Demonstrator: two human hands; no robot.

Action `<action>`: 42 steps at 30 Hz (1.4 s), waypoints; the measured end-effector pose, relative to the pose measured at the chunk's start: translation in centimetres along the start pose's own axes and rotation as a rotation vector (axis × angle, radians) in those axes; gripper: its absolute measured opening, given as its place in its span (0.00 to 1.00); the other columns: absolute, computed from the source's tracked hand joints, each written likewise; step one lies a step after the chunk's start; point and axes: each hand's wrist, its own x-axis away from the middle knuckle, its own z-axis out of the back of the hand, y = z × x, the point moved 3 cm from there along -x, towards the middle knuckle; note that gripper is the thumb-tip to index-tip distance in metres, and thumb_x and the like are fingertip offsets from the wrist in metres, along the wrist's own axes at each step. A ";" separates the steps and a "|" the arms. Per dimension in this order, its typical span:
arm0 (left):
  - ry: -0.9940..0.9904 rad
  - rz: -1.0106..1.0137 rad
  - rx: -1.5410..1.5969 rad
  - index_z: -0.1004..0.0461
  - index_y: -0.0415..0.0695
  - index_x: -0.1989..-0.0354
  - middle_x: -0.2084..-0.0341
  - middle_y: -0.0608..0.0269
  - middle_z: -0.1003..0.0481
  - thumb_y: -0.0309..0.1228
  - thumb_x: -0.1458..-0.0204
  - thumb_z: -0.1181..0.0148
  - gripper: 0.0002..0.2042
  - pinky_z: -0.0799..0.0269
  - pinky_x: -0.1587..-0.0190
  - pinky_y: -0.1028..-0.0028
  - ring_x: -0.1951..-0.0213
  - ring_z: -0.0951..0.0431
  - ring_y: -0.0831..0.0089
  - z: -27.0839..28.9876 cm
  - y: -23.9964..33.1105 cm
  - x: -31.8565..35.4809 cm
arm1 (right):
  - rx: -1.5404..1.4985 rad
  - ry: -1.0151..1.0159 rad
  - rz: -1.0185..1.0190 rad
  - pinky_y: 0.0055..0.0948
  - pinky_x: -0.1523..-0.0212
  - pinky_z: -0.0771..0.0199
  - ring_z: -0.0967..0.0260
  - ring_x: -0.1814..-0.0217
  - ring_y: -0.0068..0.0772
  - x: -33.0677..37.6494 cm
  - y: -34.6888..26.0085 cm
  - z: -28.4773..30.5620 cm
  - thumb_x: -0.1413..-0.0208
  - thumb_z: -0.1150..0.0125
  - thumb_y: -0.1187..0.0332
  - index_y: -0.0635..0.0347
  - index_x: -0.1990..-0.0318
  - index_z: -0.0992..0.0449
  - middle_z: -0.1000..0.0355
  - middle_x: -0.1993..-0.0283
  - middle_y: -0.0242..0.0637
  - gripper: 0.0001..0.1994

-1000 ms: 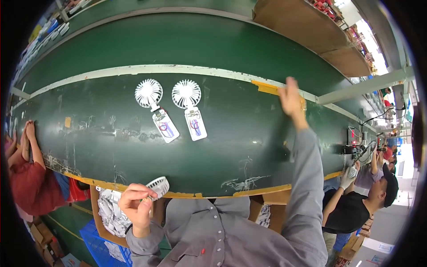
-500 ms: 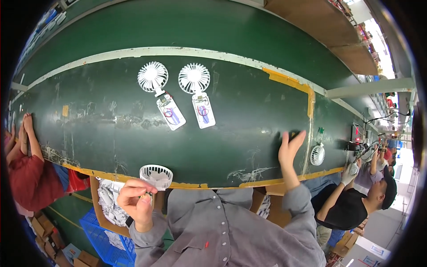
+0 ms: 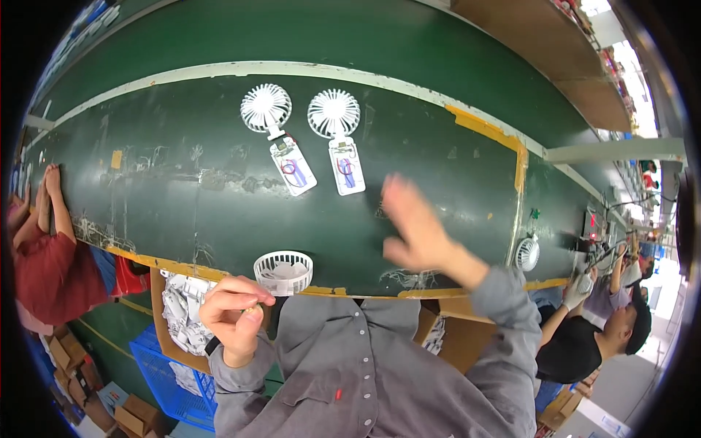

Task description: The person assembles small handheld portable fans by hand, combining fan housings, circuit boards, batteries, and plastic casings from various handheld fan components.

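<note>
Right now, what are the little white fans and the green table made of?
The two white fans look like moulded plastic: smooth, matte, with thin grille ribs. The green table seems a dull rubbery or painted surface, scuffed with pale scratches; which, I can't tell.

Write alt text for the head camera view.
A person's left hand pinches a small part beside a white fan grille, while the blurred right hand hangs open over a green belt carrying two half-built white fans.

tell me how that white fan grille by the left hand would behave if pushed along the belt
The white fan grille looks like thin slotted plastic, so probably light and easy to slide. Its round, shallow shape suggests it sits stable, though the thin ribs may flex or crack.
</note>
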 end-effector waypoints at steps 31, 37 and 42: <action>-0.267 0.290 0.700 0.27 0.38 0.64 0.70 0.61 0.25 0.21 0.49 0.46 0.05 0.30 0.68 0.78 0.71 0.25 0.79 -11.5 3.1 0.5 | -1.063 0.226 -0.102 0.41 0.28 0.55 0.52 0.27 0.42 5.2 -10.4 -2.6 0.45 0.40 0.48 0.67 0.30 0.53 0.47 0.31 0.43 0.44; -0.411 0.432 0.871 0.28 0.40 0.64 0.70 0.62 0.25 0.23 0.48 0.48 0.05 0.31 0.70 0.80 0.73 0.26 0.80 -18.6 4.1 4.6 | -1.447 0.617 -0.273 0.40 0.27 0.58 0.58 0.24 0.39 13.8 -11.8 -6.4 0.44 0.41 0.49 0.62 0.29 0.57 0.56 0.27 0.39 0.44; -0.313 0.497 0.642 0.28 0.39 0.64 0.71 0.60 0.22 0.20 0.52 0.43 0.06 0.25 0.66 0.75 0.71 0.22 0.75 -19.2 3.8 3.7 | -1.263 0.909 -0.441 0.41 0.34 0.39 0.42 0.32 0.40 15.6 -12.9 -5.2 0.37 0.50 0.52 0.66 0.33 0.45 0.43 0.32 0.42 0.32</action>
